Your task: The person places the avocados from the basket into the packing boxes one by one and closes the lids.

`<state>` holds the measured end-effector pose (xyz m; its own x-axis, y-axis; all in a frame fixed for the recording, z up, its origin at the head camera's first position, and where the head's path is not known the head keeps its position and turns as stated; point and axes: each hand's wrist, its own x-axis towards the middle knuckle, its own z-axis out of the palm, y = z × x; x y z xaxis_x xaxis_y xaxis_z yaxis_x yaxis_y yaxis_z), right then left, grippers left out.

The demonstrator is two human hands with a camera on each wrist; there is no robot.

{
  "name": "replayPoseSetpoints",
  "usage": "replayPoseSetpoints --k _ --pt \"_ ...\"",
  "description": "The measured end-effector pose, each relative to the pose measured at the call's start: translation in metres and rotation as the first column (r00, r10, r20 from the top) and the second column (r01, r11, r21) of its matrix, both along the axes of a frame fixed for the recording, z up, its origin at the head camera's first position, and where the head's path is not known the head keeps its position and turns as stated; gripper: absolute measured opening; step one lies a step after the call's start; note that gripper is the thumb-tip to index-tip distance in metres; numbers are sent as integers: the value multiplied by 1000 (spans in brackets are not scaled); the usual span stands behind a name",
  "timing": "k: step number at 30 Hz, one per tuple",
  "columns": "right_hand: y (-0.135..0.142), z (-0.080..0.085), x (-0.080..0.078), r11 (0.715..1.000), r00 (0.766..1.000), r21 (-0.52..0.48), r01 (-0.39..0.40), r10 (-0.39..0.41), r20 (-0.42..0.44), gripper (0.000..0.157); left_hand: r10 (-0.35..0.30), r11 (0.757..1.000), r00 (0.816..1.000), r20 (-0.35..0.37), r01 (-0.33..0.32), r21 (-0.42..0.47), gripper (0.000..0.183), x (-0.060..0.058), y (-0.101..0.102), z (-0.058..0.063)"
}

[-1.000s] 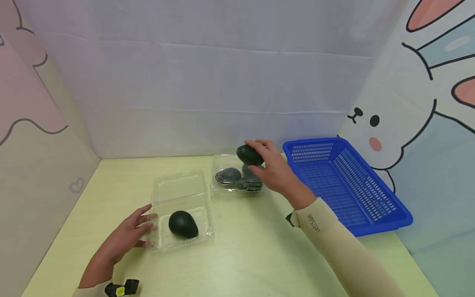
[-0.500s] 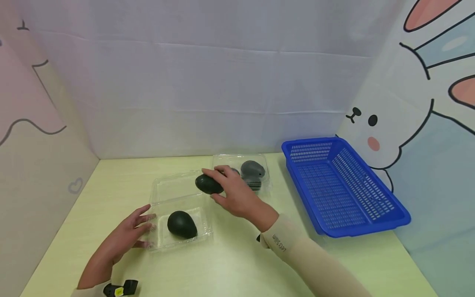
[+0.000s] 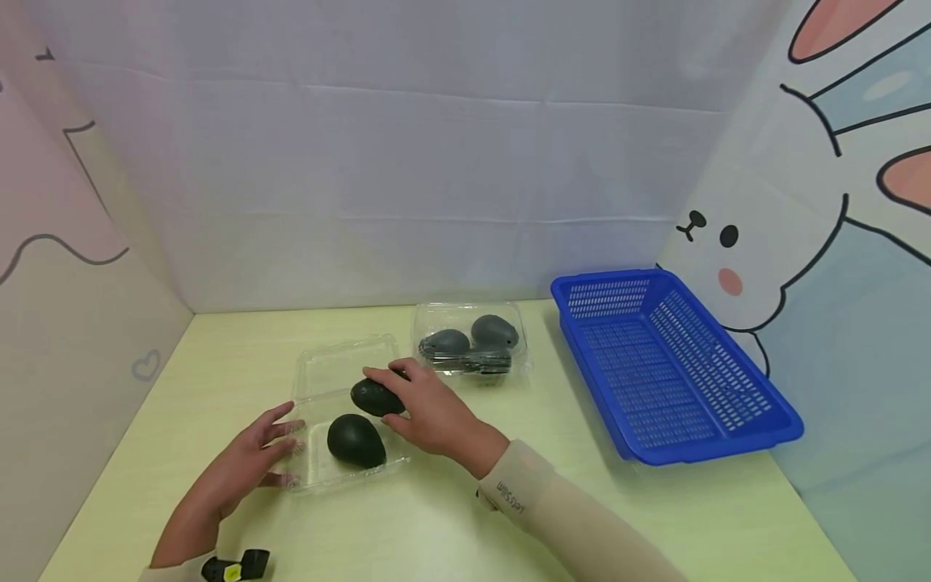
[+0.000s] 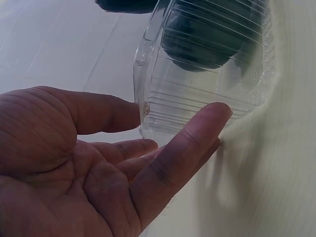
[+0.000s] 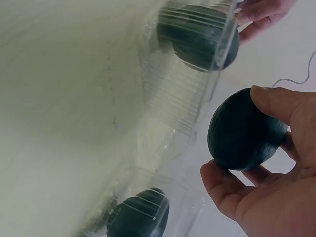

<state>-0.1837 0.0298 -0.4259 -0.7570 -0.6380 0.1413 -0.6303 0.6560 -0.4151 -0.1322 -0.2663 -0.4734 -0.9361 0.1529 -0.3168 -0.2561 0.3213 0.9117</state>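
My right hand grips a dark green avocado over the back part of an opened clear plastic clamshell box. In the right wrist view the thumb and fingertips pinch this avocado by its sides, above the box's rim. Another dark avocado lies inside the box, seen through its ribbed wall in the left wrist view. At the box's left edge, my left hand has its fingers spread, with the thumb tip at the rim and the other fingertips along the side wall.
Behind the open box stands a second clear box holding two dark avocados, with dark streaks across its front wall. A blue plastic basket stands at the right of the table. White and printed cloths rise behind and beside the table.
My right hand has carried the avocado left and down, from above the rear box to the open clamshell. The left hand has stayed at the box's left edge.
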Motion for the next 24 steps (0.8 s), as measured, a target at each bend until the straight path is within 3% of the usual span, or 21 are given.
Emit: replayPoseSetpoints --k 5,16,24 --pt "-3 -9 1 1000 1000 24 14 -14 14 68 -1 1000 1000 -5 1 2 71 0 0 -1" --pt "-14 -21 7 992 999 126 -21 27 -42 70 -3 1000 1000 -5 3 -9 70 1 1 2" --pt "-16 -24 12 987 999 157 -27 33 -38 59 -21 1000 1000 -14 21 5 70 1 0 1"
